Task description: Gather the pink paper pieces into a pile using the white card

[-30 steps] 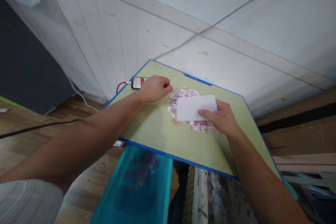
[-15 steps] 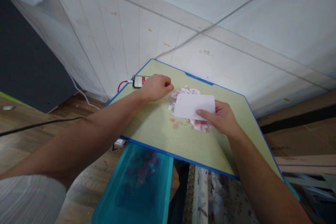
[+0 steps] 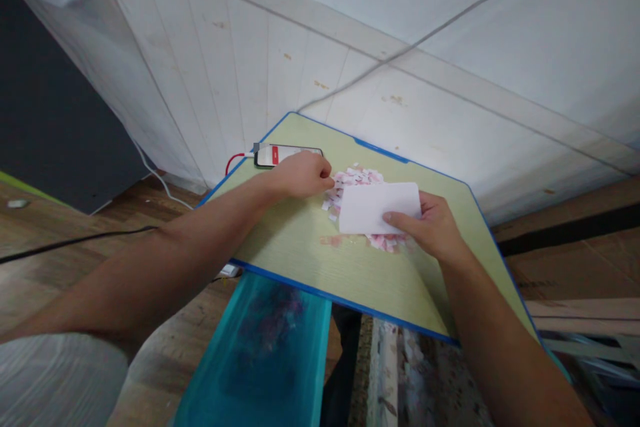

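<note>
My right hand point(image 3: 434, 225) grips a white card point(image 3: 376, 209) by its right edge, thumb on top and the other fingers beneath. The card is above a pile of small pink and white paper pieces point(image 3: 361, 177) and hides much of it. Left of the pile, my left hand point(image 3: 307, 175) is closed, thumb and fingertips drawn together. Whatever its fingers may hold is too small or hidden to make out. Behind that hand a phone point(image 3: 295, 149) lies on the table, partly covered by it. Pinkish smears point(image 3: 331, 240) mark the surface in front of the pile.
The yellow folding table point(image 3: 295, 253) has a blue rim and stands against a white panelled wall point(image 3: 250, 47). A red cable point(image 3: 234, 161) runs to the phone. Below the front edge is a teal tub point(image 3: 270, 360). Cardboard boxes point(image 3: 575, 260) stand at the right.
My left hand has moved slightly right and down towards the pile, uncovering more of the phone. The card in my right hand has shifted a little right and down.
</note>
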The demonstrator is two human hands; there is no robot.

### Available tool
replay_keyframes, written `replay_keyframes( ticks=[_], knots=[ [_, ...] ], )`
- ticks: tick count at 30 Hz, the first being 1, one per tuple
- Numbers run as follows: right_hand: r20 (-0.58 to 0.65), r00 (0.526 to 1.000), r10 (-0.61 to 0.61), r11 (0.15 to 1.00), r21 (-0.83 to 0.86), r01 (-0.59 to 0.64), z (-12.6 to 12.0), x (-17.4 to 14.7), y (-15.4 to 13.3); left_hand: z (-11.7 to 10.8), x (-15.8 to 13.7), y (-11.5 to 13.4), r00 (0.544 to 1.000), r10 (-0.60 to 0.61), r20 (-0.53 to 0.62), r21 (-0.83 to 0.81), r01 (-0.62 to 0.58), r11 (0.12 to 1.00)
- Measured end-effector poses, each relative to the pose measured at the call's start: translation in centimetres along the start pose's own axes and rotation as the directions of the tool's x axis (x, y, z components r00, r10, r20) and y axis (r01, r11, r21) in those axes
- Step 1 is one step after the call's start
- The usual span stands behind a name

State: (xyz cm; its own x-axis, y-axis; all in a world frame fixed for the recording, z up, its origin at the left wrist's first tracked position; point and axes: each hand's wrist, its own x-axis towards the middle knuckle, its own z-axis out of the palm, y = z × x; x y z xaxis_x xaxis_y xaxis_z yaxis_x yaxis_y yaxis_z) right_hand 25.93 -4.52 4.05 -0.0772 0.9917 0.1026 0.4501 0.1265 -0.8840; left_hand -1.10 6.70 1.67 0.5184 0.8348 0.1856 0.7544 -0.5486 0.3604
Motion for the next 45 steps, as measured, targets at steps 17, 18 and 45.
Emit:
replay_keyframes(
  ticks=[17,18,45],
  knots=[
    [-0.166,0.984,0.061,0.984,-0.157,-0.088,0.4,-8.2,-3.7,-0.7,-1.7,1.0,0.999,-0.013,0.050,0.104,0.008,0.995],
    [-0.196,0.977,0.079,0.982,-0.155,-0.110,0.9,-9.3,-3.8,-0.7,-1.8,1.1,0.999,-0.009,0.047,0.109,0.004,0.994],
    [-0.351,0.911,0.217,0.953,-0.126,-0.275,2.8,-13.1,-1.6,0.3,-2.1,2.0,0.990,0.135,0.037,0.138,-0.139,0.981]
  ],
)
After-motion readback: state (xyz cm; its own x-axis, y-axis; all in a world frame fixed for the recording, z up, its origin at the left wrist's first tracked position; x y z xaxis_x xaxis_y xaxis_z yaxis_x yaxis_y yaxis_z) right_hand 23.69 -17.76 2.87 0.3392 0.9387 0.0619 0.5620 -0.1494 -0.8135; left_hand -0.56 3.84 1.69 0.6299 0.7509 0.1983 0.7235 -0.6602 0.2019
